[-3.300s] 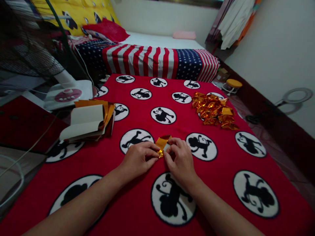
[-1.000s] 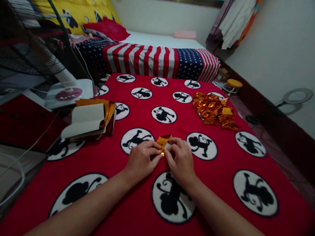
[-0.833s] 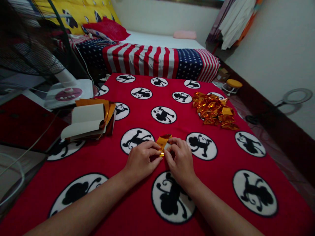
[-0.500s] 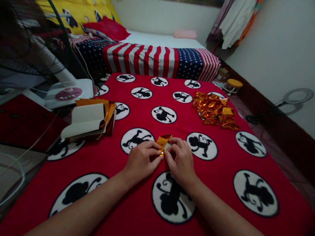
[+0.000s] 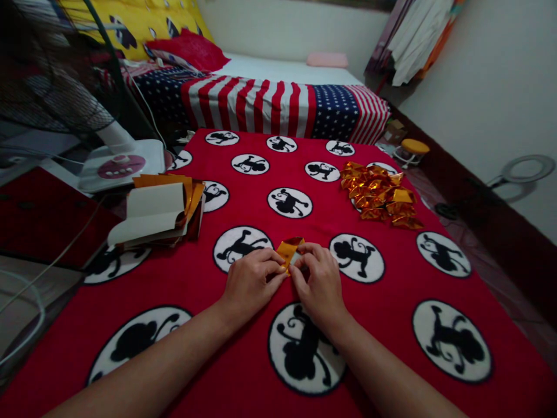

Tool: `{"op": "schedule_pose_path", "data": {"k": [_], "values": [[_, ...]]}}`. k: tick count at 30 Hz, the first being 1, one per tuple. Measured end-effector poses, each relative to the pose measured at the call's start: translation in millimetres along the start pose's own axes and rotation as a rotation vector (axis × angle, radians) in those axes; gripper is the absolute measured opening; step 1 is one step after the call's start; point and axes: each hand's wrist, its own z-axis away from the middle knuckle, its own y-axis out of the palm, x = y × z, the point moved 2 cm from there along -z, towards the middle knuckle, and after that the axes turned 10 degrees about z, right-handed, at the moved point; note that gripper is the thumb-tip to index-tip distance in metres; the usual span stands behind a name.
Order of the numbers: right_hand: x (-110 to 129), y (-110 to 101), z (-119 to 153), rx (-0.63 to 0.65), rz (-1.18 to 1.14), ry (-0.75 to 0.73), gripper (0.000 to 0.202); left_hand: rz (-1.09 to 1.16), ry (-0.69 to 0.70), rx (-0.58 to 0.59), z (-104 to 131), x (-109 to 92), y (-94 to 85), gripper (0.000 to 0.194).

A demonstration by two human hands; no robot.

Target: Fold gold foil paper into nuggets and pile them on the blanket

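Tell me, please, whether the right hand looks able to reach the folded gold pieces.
Probably yes: only patterned red cloth lies between the right hand and the folded gold pieces, though that hand holds gold paper.

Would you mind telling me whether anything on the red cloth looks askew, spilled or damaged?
The paper stack at the left looks askew: its sheets fan unevenly rather than lying flush, and the bent top one lies pale side up. I see no spill or tear, though the held gold paper is partly hidden.

The red cloth point(image 5: 248, 202) carries a paper stack point(image 5: 156, 212) at ten o'clock, a foil heap point(image 5: 378, 194) at two, gold paper point(image 5: 288, 251) at the centre.
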Motion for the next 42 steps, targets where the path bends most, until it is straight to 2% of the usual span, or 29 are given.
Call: {"op": "schedule_pose_path", "data": {"k": [16,22,32,39,42], "values": [[-5.1,0.8,-3.1,-0.009,-0.056,0.035,0.015,-0.151,0.095,0.069,4.0,-1.4,0.7,0.016],[-8.4,-3.7,0.1,-0.007,-0.167,0.053,0.013,-0.163,0.076,0.071,3.4,-1.1,-0.6,0.015],[-11.3,-1.8,-1.2,-0.003,-0.202,0.059,0.025,-0.135,0.047,0.082,3.5,-3.2,-0.5,0.016],[-15.7,-7.8,-3.7,-0.06,-0.278,0.081,0.013,-0.134,0.032,0.104,3.3,-4.4,-0.7,0.014],[-16.1,-6.4,-6.6,-0.064,-0.194,0.106,0.012,-0.141,0.032,0.101,3.2,-4.1,-0.7,0.015]]}}
